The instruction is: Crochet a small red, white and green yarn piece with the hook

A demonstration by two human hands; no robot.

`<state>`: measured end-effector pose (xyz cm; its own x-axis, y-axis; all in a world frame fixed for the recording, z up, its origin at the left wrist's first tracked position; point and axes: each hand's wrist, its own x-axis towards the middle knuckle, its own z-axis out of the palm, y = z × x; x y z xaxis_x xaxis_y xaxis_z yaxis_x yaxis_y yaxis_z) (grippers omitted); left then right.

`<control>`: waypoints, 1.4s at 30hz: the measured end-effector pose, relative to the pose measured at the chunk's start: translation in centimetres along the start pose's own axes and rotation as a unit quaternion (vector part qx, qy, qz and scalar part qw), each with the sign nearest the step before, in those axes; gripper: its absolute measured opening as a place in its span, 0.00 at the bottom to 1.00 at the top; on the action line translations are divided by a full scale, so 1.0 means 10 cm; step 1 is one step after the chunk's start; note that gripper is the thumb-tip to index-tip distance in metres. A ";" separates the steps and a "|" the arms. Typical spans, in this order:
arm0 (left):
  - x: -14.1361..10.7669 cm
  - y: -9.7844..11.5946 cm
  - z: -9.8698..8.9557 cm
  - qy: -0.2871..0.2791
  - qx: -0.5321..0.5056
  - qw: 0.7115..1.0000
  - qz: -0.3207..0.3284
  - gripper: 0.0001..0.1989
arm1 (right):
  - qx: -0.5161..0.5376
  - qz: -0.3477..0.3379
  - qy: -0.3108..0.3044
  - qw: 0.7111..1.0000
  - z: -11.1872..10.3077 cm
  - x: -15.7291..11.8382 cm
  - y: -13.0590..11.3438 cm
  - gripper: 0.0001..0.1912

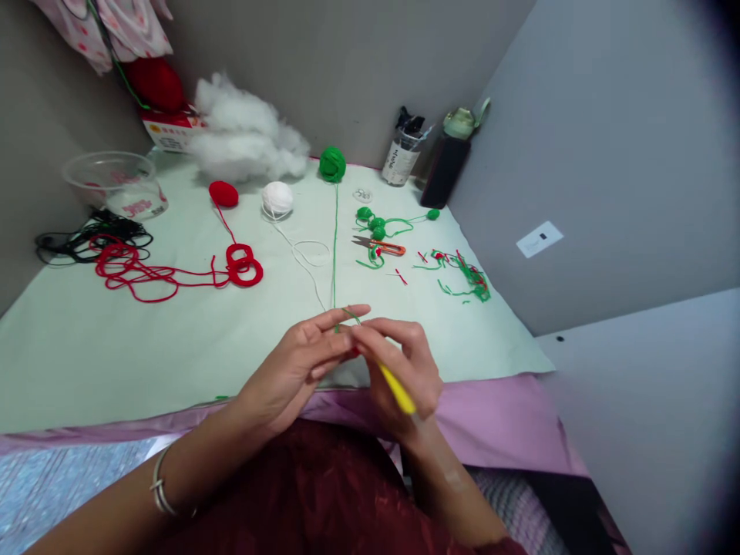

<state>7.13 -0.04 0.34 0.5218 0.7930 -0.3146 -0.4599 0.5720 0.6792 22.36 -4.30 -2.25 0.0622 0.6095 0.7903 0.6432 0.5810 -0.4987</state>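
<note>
My right hand (412, 362) is closed round a yellow-handled crochet hook (398, 389), its tip meeting the fingers of the other hand. Between thumb and fingers, my left hand (294, 361) pinches a small crochet piece (354, 352); only a bit of red shows, the rest being hidden by the fingers. Green yarn (335, 254) runs from a green ball (332, 165) at the back of the table down to my left hand and over its raised index finger.
Orange-handled scissors (393, 248) lie beside small green crocheted balls (378, 227). Yarn scraps (477, 281) are at right, a dark bottle (446, 169) behind them. White yarn (277, 198), red rings (243, 266), white stuffing (248, 135) and a clear tub (139, 196) stand leftward. Grey partitions (358, 69) surround the table.
</note>
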 end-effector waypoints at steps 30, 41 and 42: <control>-0.05 0.00 -0.04 0.051 0.211 0.966 0.142 0.15 | 0.166 0.118 -0.009 0.979 -0.10 0.07 -0.07 0.12; -0.06 0.01 -0.06 0.103 0.349 0.897 0.251 0.13 | 0.105 0.032 -0.009 0.994 -0.05 0.05 -0.05 0.12; -0.07 0.01 -0.05 0.108 0.348 0.894 0.259 0.12 | 0.089 0.017 -0.009 0.996 -0.04 0.05 -0.06 0.11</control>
<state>6.36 -0.40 0.28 0.1825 0.9789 0.0915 -0.0012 -0.0928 0.9957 22.34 -4.58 -1.41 0.0666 0.6384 0.7668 0.4947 0.6463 -0.5810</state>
